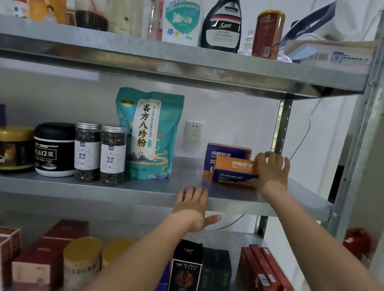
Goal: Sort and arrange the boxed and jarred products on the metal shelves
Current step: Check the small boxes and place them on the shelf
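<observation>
On the middle metal shelf (104, 191), my right hand (271, 174) grips the right end of an orange and blue box (233, 172), thumb below and fingers over its top. A matching blue box (224, 154) stands just behind it. My left hand (193, 207) rests flat on the shelf's front edge, fingers straight and thumb hanging below the lip. Further left on the same shelf stand a teal pouch (147, 136), two clear jars of dried berries (99, 152), a black and white tub (54, 149) and a gold-lidded jar (10, 148).
The top shelf carries cleaning bottles (184, 9) and a red can (268, 33). The lower shelf holds red boxes (265, 281), dark boxes (202, 271) and gold-lidded tins (81, 261). A wall socket (193, 130) sits behind the middle shelf; an upright post (281, 126) stands at the right.
</observation>
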Available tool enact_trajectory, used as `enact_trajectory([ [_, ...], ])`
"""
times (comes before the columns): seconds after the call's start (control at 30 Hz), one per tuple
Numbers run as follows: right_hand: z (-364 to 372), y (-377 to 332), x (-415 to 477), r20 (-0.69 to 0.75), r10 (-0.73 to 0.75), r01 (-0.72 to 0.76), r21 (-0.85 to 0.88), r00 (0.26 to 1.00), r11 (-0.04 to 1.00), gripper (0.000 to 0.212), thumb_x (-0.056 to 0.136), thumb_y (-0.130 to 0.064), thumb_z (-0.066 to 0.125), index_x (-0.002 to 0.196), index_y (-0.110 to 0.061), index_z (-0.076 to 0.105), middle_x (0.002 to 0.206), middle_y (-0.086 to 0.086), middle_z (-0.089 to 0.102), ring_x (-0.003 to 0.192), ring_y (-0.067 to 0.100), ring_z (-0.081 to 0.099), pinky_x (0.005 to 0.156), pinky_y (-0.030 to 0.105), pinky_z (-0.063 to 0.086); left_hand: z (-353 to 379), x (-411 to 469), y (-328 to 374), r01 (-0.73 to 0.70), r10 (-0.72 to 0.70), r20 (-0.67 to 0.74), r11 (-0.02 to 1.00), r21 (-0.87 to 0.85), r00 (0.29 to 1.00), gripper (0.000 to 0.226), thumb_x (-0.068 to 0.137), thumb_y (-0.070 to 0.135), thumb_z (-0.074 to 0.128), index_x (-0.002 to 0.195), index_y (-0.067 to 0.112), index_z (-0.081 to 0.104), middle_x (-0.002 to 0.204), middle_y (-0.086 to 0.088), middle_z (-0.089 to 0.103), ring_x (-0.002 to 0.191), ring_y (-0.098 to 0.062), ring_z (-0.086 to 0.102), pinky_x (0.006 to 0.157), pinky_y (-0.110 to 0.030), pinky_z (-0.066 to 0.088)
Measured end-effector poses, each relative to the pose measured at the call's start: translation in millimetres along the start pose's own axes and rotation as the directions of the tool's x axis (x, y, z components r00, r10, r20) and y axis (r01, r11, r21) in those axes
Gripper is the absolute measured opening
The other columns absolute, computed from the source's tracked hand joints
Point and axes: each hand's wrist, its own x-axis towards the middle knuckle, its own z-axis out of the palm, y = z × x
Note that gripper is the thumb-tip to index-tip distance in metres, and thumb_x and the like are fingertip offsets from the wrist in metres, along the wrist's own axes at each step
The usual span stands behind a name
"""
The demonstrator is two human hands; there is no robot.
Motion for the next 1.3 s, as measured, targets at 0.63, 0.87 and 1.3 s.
enact_trajectory([
  [0.63, -70, 33, -142, 0.244, 0.192, -0.278, 0.944, 0.951, 0.176, 0.017, 0.074, -0.012, 0.082, 0.087, -0.014, 0.070, 0.065, -0.007, 0.072, 0.057, 0.004, 0.068, 0.050, 0.014, 0.048, -3, -35, 62, -0.096, -0.124, -0.124, 0.206, -0.974, 0.985, 0.029, 0.095, 0.045, 0.053, 0.108, 0.019, 0.047, 0.108, 0.000, 0.066, 0.094, -0.016, 0.068, 0.077, -0.032, 0.056],
  [0.87, -79, 26, -195, 0.652, -0.024, -0.632, 0.725, 0.758, -0.275, 0.052, 0.076, -0.033, 0.071, 0.123, -0.016, 0.056, 0.113, 0.014, 0.071, 0.099, 0.030, 0.070, 0.088, 0.045, 0.056, 26, -52, 76, 0.150, -0.152, 0.133, 0.107, -0.983, 0.979, 0.031, 0.099, 0.051, 0.040, 0.113, 0.024, 0.045, 0.104, 0.004, 0.066, 0.090, -0.009, 0.065, 0.063, -0.021, 0.047],
  [1.3, -49, -11, -246, 0.496, 0.413, -0.492, 0.862, 0.763, -0.126, 0.012, 0.087, -0.014, 0.069, 0.098, -0.015, 0.064, 0.072, -0.007, 0.074, 0.067, 0.014, 0.072, 0.049, 0.018, 0.052, 44, -107, 95, -0.186, 0.099, -0.160, 0.383, -0.905, 0.982, 0.039, 0.099, 0.028, 0.052, 0.138, 0.023, 0.050, 0.131, 0.008, 0.049, 0.119, -0.003, 0.051, 0.098, -0.020, 0.045],
])
